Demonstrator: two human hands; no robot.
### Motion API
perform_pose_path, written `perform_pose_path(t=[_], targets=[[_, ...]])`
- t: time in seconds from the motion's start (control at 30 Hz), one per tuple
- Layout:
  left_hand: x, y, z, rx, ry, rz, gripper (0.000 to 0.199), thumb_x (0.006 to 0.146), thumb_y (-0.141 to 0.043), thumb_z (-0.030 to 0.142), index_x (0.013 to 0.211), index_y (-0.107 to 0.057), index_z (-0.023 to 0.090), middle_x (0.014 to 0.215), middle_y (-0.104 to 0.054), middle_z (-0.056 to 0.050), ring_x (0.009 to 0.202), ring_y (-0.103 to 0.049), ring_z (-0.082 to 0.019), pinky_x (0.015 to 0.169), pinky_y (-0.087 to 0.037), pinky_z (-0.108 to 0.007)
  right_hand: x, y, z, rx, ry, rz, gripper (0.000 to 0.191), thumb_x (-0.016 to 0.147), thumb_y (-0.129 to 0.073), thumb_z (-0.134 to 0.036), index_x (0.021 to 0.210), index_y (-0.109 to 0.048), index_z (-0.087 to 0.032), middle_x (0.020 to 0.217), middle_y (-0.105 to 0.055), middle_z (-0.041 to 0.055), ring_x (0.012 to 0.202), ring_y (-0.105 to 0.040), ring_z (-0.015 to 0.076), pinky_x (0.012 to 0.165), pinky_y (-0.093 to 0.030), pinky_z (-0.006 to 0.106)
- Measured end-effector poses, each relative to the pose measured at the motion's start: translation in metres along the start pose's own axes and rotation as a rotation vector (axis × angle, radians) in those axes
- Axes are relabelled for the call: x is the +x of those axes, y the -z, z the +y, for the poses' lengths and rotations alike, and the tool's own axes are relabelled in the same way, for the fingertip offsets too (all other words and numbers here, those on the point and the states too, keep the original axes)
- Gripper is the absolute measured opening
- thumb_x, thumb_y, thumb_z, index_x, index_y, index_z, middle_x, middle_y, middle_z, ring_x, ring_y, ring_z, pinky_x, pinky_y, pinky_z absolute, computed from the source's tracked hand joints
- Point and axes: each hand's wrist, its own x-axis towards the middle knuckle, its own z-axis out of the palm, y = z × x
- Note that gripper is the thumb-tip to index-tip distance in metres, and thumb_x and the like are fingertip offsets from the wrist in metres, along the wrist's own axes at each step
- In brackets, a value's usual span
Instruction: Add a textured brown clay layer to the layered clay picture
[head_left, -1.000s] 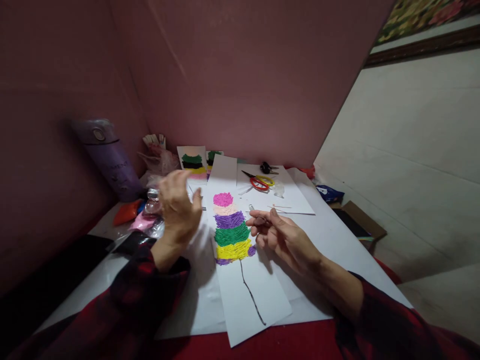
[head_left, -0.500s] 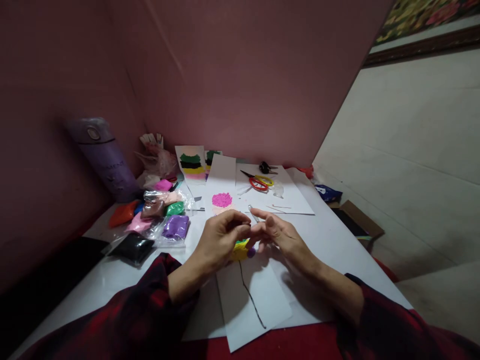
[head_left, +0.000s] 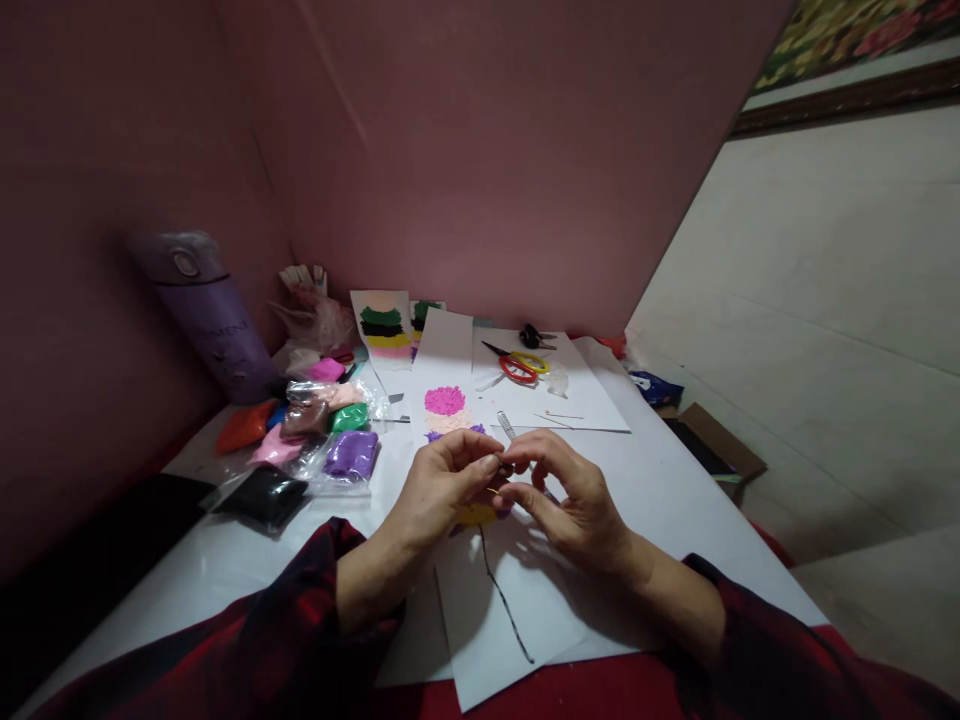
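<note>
My left hand [head_left: 446, 475] is closed in a pinch, thumb against forefinger, around a tiny dark bit too small to name. My right hand [head_left: 581, 505] meets it with curled fingers, its fingertips on the same tiny bit. Below both hands lies a white card [head_left: 480, 640] bearing a thin black line [head_left: 506, 600] and a yellow clay patch [head_left: 476, 515], partly covered by my fingers. Just beyond my fingertips, a slim silver tool [head_left: 505, 424] rests on the table, its near end hidden behind my right hand.
Bags of coloured clay [head_left: 352, 455] crowd the left side, before a purple bottle [head_left: 217, 320]. Red-and-yellow scissors [head_left: 517, 368] lie on white paper [head_left: 592, 400] at the back. Clay-coloured cards [head_left: 386, 330] lean against the wall. A pink-and-purple card [head_left: 444, 355] lies ahead.
My right hand's fingers, spread half a second ago, have curled in to meet the left fingertips. The purple clay on the card ahead shows more now.
</note>
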Motion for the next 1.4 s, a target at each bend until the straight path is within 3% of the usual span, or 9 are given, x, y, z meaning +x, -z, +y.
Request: perform_pose_path(t=[0.1, 0.2, 0.4, 0.67, 0.77, 1.0, 1.1, 1.23, 1.4], targets=[[0.0001, -0.0004, 0.0006, 0.026, 0.003, -0.008, 0.031, 0.070, -0.082, 0.034, 0.084, -0.065, 0.012, 0.076, -0.068, -0.003, 0.062, -0.067, -0.014, 0.064, -0.055, -0.028, -0.0003, -0.0009, 0.0003, -0.042, -0.011, 0.051, 0.010, 0.089, -0.061, -0.013, 0.091, -0.063, -0.022, 0.086, -0.064, 0.0035, 0.076, -0.061, 0.0167, 0.061, -0.050, 0.030], [-0.0003, -0.0013, 0.0017, 0.057, -0.044, -0.027, 0.033, 0.063, -0.085, 0.026, 0.085, -0.065, 0.013, 0.080, -0.070, -0.003, 0.066, -0.068, -0.015, 0.065, -0.056, -0.028, 0.0000, -0.0003, 0.0004, -0.029, -0.056, 0.091, 0.009, 0.090, -0.061, -0.014, 0.087, -0.064, -0.022, 0.083, -0.065, 0.0035, 0.074, -0.062, 0.0173, 0.064, -0.051, 0.032], [-0.0017, -0.0025, 0.0037, 0.151, -0.124, -0.004, 0.023, 0.070, -0.079, 0.028, 0.077, -0.063, 0.013, 0.059, -0.065, 0.000, 0.052, -0.064, -0.013, 0.057, -0.054, -0.027, 0.0006, 0.0019, -0.0012, -0.013, -0.049, 0.116, 0.008, 0.089, -0.062, -0.017, 0.093, -0.065, -0.023, 0.090, -0.066, 0.0044, 0.075, -0.062, 0.0174, 0.063, -0.052, 0.032], [-0.0035, -0.0049, 0.0045, 0.133, -0.110, 0.003, 0.031, 0.077, -0.074, 0.038, 0.091, -0.067, 0.011, 0.069, -0.070, -0.005, 0.056, -0.067, -0.015, 0.056, -0.055, -0.027, -0.0025, -0.0005, 0.0010, 0.074, -0.160, 0.093, 0.007, 0.088, -0.065, -0.018, 0.092, -0.066, -0.023, 0.082, -0.068, 0.0019, 0.066, -0.063, 0.0150, 0.058, -0.051, 0.030], [-0.0041, -0.0045, 0.0050, 0.138, -0.103, -0.011, 0.031, 0.073, -0.078, 0.034, 0.092, -0.067, 0.012, 0.070, -0.070, -0.004, 0.056, -0.066, -0.014, 0.055, -0.054, -0.026, -0.0032, -0.0009, 0.0014, 0.137, -0.222, 0.126, 0.008, 0.088, -0.066, -0.018, 0.093, -0.064, -0.023, 0.079, -0.068, 0.0003, 0.063, -0.062, 0.0135, 0.054, -0.050, 0.027], [-0.0041, -0.0028, 0.0060, 0.133, -0.107, -0.021, 0.022, 0.072, -0.078, 0.030, 0.080, -0.069, 0.012, 0.067, -0.068, -0.002, 0.052, -0.062, -0.011, 0.051, -0.051, -0.023, -0.0029, 0.0009, 0.0034, 0.072, -0.136, 0.105, 0.005, 0.088, -0.067, -0.017, 0.088, -0.068, -0.022, 0.078, -0.063, 0.0001, 0.064, -0.059, 0.0125, 0.057, -0.050, 0.027], [-0.0030, -0.0026, 0.0062, 0.107, -0.119, -0.017, 0.022, 0.072, -0.077, 0.031, 0.081, -0.071, 0.012, 0.075, -0.071, -0.005, 0.054, -0.064, -0.012, 0.052, -0.052, -0.024, -0.0046, 0.0002, 0.0052, 0.101, -0.146, 0.100, 0.007, 0.089, -0.065, -0.016, 0.090, -0.068, -0.022, 0.078, -0.061, -0.0001, 0.061, -0.057, 0.0114, 0.053, -0.050, 0.026], [-0.0022, -0.0031, 0.0066, 0.087, -0.086, -0.017, 0.023, 0.067, -0.083, 0.028, 0.076, -0.069, 0.011, 0.066, -0.068, -0.002, 0.050, -0.061, -0.010, 0.051, -0.050, -0.022, -0.0065, -0.0020, 0.0066, 0.207, -0.187, 0.142, 0.014, 0.087, -0.064, -0.012, 0.095, -0.064, -0.023, 0.078, -0.063, -0.0013, 0.060, -0.059, 0.0114, 0.050, -0.051, 0.024], [-0.0029, -0.0016, 0.0041, 0.094, -0.068, -0.073, 0.032, 0.069, -0.081, 0.027, 0.095, -0.072, 0.012, 0.067, -0.068, -0.001, 0.054, -0.061, -0.010, 0.057, -0.050, -0.024, -0.0029, -0.0005, 0.0031, 0.184, -0.061, 0.129, 0.019, 0.086, -0.064, -0.007, 0.089, -0.070, -0.023, 0.079, -0.060, -0.0007, 0.065, -0.059, 0.0103, 0.052, -0.049, 0.021]])
